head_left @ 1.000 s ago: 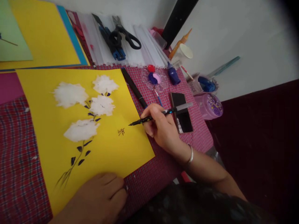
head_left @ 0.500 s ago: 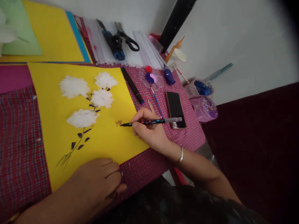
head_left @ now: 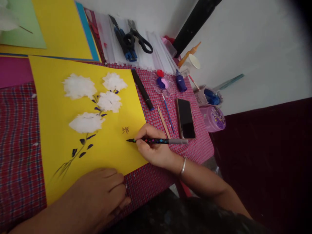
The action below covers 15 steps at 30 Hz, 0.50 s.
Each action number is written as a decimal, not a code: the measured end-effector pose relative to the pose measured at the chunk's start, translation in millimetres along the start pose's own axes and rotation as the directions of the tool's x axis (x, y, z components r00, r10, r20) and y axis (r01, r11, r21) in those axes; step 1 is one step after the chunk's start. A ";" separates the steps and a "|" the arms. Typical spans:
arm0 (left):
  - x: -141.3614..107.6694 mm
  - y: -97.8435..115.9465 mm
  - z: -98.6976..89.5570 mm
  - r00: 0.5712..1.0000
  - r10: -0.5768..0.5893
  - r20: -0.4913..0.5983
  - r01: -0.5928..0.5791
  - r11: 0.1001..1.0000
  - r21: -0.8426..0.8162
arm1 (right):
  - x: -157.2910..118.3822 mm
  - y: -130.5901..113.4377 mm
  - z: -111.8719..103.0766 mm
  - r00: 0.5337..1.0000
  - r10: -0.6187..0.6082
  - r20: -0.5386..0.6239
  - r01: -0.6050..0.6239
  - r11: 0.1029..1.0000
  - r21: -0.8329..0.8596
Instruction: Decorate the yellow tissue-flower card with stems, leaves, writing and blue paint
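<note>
My right hand (head_left: 153, 146) pinches a black pen (head_left: 156, 141) with coloured spots and a grey end. The pen's tip is at the yellow paper (head_left: 117, 130), just below a small brown written mark (head_left: 125, 130). Several white petal shapes (head_left: 79, 86) lie on the sheet along a drawn stem with dark leaves (head_left: 82, 141). My left hand (head_left: 99, 191) rests on the sheet's near edge, its fingers curled together; whether anything is under them is hidden.
Right of the sheet lie a black marker (head_left: 142, 89), a pencil (head_left: 163, 122), a thin blue brush (head_left: 168, 113), a phone (head_left: 185, 118) and a paint palette (head_left: 162, 83). Scissors (head_left: 138, 37) and a purple bottle (head_left: 180, 81) are farther back.
My right hand has moved the pen away from the brown mark, toward the sheet's near edge. The mark now shows fully. The view has shifted slightly.
</note>
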<state>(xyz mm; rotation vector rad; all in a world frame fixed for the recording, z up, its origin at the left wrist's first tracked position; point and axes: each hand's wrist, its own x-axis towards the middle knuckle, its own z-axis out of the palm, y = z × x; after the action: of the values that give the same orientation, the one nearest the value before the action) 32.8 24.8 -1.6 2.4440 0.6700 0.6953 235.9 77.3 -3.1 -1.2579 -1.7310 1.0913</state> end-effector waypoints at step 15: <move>-6.6 -2.9 7.2 0.998 -0.018 -0.061 0.015 0.999 -0.046 | -0.2 2.1 2.1 1.000 -0.020 -0.007 0.020 1.000 -0.004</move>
<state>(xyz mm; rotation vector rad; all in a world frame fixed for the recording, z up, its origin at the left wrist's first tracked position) 31.2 20.8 -10.8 2.3814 0.6896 0.7729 234.8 77.0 -5.9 -1.2433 -1.7379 1.0713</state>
